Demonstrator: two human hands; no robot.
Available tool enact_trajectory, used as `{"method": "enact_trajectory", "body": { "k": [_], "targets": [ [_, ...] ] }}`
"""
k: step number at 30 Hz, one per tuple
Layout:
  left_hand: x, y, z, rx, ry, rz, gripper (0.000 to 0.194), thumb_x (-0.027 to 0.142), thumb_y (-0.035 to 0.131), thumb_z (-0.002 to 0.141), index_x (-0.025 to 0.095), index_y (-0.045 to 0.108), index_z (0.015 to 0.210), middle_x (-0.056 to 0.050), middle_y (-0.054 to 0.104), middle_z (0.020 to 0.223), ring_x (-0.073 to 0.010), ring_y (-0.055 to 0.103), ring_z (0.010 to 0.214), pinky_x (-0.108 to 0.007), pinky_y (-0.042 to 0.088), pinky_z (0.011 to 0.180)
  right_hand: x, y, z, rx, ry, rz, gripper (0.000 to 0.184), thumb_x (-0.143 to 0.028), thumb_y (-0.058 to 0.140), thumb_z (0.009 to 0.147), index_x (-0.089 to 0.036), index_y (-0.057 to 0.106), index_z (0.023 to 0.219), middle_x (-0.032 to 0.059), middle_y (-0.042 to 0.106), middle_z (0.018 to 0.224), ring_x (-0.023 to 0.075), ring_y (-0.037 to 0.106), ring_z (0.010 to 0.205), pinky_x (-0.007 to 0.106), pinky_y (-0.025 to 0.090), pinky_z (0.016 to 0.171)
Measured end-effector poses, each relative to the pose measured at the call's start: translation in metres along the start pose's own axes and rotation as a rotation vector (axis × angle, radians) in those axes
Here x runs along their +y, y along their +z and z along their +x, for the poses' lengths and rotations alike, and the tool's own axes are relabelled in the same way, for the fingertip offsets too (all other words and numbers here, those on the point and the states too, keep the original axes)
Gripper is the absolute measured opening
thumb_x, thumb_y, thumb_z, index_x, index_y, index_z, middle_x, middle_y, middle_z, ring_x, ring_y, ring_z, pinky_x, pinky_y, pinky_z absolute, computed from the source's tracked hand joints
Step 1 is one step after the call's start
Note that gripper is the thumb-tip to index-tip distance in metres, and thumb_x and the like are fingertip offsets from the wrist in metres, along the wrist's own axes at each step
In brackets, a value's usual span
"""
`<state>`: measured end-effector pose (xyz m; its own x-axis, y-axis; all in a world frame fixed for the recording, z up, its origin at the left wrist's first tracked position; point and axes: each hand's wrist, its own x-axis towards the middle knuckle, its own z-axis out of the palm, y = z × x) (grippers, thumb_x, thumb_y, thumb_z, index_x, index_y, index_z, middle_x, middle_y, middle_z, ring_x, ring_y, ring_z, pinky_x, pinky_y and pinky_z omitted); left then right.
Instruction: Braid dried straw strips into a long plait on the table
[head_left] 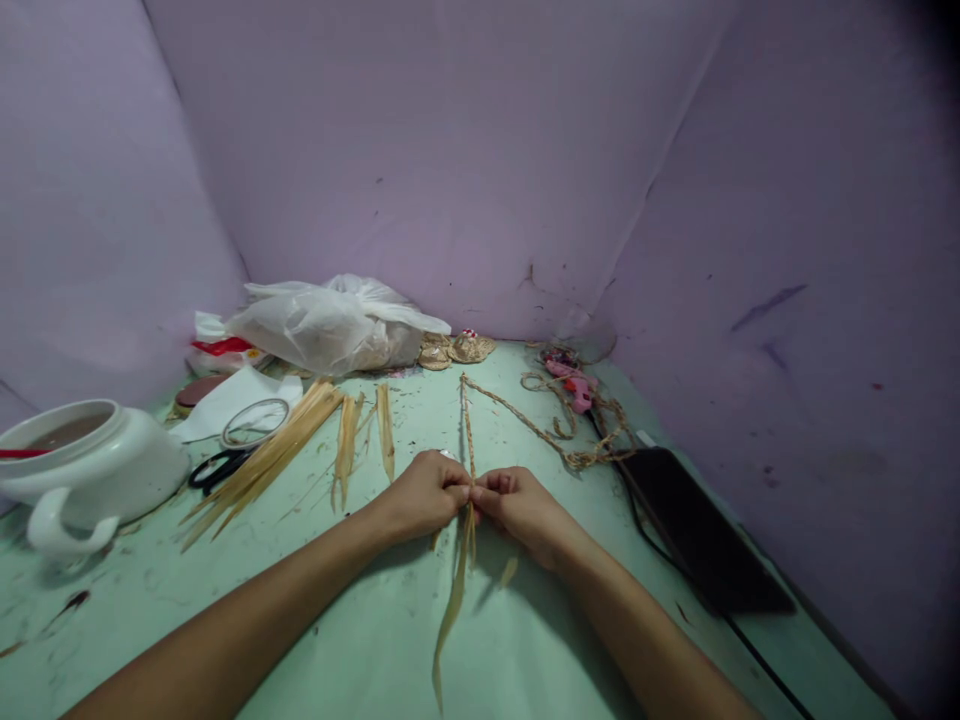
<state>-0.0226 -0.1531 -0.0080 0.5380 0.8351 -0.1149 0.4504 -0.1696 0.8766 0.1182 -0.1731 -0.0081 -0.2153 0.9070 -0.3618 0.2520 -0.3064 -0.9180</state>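
Note:
A thin braided cord of dried plant fibre (pixel 469 430) runs from a point at the back of the table toward me. My left hand (pixel 429 492) and my right hand (pixel 517 505) meet at its near end, both closed in a pinch on it. Below my fingers hang loose flat strips (pixel 452 600), one long and pale. From the far point the cord turns back right (pixel 517 412) and ends in a loose tangle. Dried strips (pixel 347 440) lie left of my hands in small bunches.
At left stand a white pot (pixel 90 460) and scissors (pixel 217 468) under a strip bundle (pixel 277 450). A plastic bag (pixel 330 320) rests at the back. Right are a pink glue gun (pixel 574 385), a dark tablet-like slab (pixel 705 530) and a black cable (pixel 765 665). Purple walls (pixel 465 180) enclose the table.

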Motion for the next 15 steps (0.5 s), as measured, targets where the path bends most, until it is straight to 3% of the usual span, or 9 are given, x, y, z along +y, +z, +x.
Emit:
{"method": "enact_trajectory", "body": {
  "k": [4,8,15],
  "targets": [
    [0.004,-0.006,-0.001,0.035,-0.124,0.253,0.018,0.019,0.043,0.060,0.011,0.057,0.051,0.002,0.040,0.042,-0.0068,0.035,0.041,-0.020,0.020,0.040,0.009,0.003,0.006,0.141,-0.029,-0.052,0.017,-0.019,0.055,0.063,-0.014,0.047,0.048,-0.0057,0.041,0.039,0.0034,0.028,0.037,0.020,0.018,0.039],
    [0.016,-0.010,-0.005,0.067,-0.201,0.353,0.016,0.020,0.046,0.058,0.012,0.059,0.053,0.001,0.045,0.043,-0.0089,0.040,0.044,-0.021,0.024,0.042,0.007,0.005,0.006,0.177,0.023,0.032,0.018,-0.019,0.058,0.056,-0.015,0.044,0.046,-0.0075,0.036,0.036,0.0036,0.025,0.036,0.020,0.016,0.039],
    [0.042,0.014,-0.021,0.171,-0.267,0.637,0.021,0.024,0.044,0.066,0.014,0.063,0.066,-0.007,0.057,0.061,-0.0159,0.052,0.056,-0.025,0.033,0.050,0.003,0.007,0.000,0.159,0.103,0.240,0.002,-0.012,0.052,0.051,-0.012,0.054,0.051,-0.0044,0.045,0.038,0.0043,0.031,0.035,0.020,0.019,0.038]
  ]
}}
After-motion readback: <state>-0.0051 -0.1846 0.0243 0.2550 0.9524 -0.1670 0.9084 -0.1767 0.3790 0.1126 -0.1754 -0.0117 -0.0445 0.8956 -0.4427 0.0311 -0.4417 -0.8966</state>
